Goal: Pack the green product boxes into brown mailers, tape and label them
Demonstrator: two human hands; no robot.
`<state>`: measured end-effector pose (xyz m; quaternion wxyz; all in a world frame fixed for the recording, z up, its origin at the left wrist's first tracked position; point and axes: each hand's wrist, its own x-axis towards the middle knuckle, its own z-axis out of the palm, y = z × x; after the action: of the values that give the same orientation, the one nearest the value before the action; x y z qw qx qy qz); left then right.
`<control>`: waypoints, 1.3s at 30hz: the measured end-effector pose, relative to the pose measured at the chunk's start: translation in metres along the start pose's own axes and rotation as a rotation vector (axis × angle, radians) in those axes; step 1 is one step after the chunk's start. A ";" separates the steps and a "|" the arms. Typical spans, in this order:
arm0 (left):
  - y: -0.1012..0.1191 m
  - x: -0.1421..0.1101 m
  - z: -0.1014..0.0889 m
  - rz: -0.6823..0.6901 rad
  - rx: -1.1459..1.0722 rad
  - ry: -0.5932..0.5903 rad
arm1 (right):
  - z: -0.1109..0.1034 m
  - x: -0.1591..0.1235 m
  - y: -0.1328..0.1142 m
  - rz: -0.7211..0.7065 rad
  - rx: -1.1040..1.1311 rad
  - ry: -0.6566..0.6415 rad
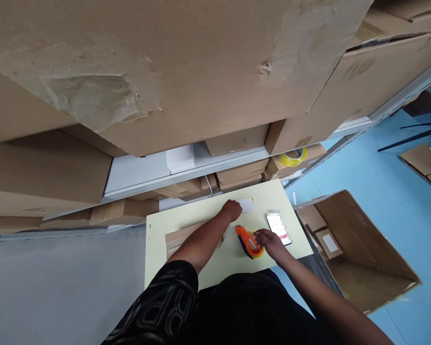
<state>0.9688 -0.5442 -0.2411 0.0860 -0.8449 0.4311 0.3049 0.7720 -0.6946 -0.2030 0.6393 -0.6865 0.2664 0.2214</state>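
Note:
My left hand [232, 211] is closed at the left end of a flat white slip [247, 205], which lies near the far side of the pale table [208, 268]; its fingertips are hidden. My right hand [268, 241] has its fingers curled at the handle of an orange tape dispenser [243, 235] with a yellowish roll of tape in it. The dispenser rests on the table, pointing away and to the left. A brown cardboard piece [174, 241] lies partly covered beneath my left forearm. Just right of my right hand is a phone [277, 225] with a lit screen.
A shelf [136, 179] loaded with cardboard boxes [201, 62] rises beyond the table. A yellow tape roll [292, 157] sits on a box at its right end. On the blue floor to the right stands a large open carton [366, 258] with small boxes inside.

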 end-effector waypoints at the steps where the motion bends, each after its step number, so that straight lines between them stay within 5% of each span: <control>1: -0.001 0.000 -0.001 0.001 0.002 0.002 | 0.001 0.000 -0.001 0.001 -0.008 0.000; 14: -0.013 -0.021 -0.027 0.119 0.041 0.038 | -0.002 0.026 -0.013 -0.058 -0.232 0.081; 21: -0.010 -0.027 -0.052 0.252 0.060 0.301 | 0.011 0.061 -0.030 -0.277 -0.559 0.236; 26: 0.001 -0.026 -0.053 0.315 -0.056 0.527 | 0.020 0.089 -0.049 -0.354 -0.657 0.343; 28: 0.008 -0.024 -0.049 0.248 -0.122 0.647 | 0.016 0.096 -0.054 -0.332 -0.670 0.357; 31: 0.018 -0.016 -0.038 -0.050 -0.299 0.756 | 0.004 0.098 -0.053 -0.267 -0.640 0.390; 35: 0.026 0.002 -0.014 -0.340 -0.472 0.531 | -0.016 0.093 -0.042 -0.179 -0.579 0.442; 39: 0.031 0.017 0.009 -0.225 -0.384 0.270 | -0.030 0.085 -0.035 -0.135 -0.610 0.439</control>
<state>0.9480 -0.5713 -0.2542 -0.1010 -0.9213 0.2762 0.2543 0.8581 -0.7298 -0.2285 0.3465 -0.8924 0.2728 0.0957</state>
